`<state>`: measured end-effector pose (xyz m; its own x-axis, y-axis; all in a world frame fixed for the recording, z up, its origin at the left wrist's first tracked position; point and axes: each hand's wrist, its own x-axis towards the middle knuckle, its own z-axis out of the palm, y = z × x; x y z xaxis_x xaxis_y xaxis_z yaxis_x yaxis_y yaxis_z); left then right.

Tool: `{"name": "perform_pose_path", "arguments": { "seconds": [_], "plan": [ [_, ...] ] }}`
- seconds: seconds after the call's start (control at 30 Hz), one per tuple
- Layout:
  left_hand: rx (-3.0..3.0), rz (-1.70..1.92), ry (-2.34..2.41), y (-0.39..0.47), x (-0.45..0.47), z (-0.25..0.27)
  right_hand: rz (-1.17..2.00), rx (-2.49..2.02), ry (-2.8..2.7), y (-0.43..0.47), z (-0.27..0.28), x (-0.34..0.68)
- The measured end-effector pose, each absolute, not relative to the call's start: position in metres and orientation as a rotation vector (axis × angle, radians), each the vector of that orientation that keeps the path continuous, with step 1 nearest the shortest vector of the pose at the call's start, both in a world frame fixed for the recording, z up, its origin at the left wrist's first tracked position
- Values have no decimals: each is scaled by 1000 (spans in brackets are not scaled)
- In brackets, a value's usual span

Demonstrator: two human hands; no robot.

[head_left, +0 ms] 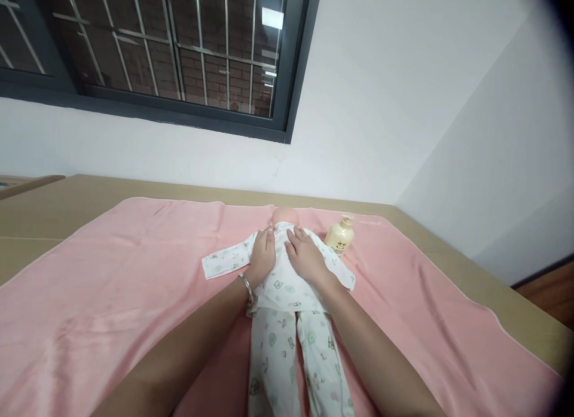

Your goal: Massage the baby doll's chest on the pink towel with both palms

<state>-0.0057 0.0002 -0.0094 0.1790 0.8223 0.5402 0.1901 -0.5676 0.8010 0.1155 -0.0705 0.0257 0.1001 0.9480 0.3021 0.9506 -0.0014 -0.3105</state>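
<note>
A baby doll lies stretched out on a pink blanket, its bare head at the far end. I cannot tell which way its face points. It wears a white patterned long-sleeved top and matching trousers. My left hand rests on the top near the left shoulder, fingers straight and close together. Opposite it, my right hand lies flat on the upper body with its fingers stretched out. Both sleeves spread outwards, the right one partly behind my right hand. A bracelet circles my left wrist.
A pale yellow pump bottle stands on the blanket right of the doll's head. The wooden surface shows around the blanket's edges. Behind it rises a white wall with a dark-framed, barred window.
</note>
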Motion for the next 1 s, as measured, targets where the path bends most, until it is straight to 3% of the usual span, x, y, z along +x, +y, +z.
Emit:
{"name": "perform_pose_path", "arguments": {
  "seconds": [0.13, 0.27, 0.7, 1.0],
  "plan": [
    [1896, 1416, 962, 0, -5, -10, -125, -1970, -1911, -77, 26, 95],
    [1933, 1416, 952, 1, -4, -12, -18, -1843, -1976, -72, 26, 107],
    [2442, 1329, 1049, -5, -4, -9, -121, -2103, -1668, -62, 25, 124],
    [2544, 1013, 1157, 10, -4, -4, -45, -2073, -1782, -55, 30, 139]
  ]
}}
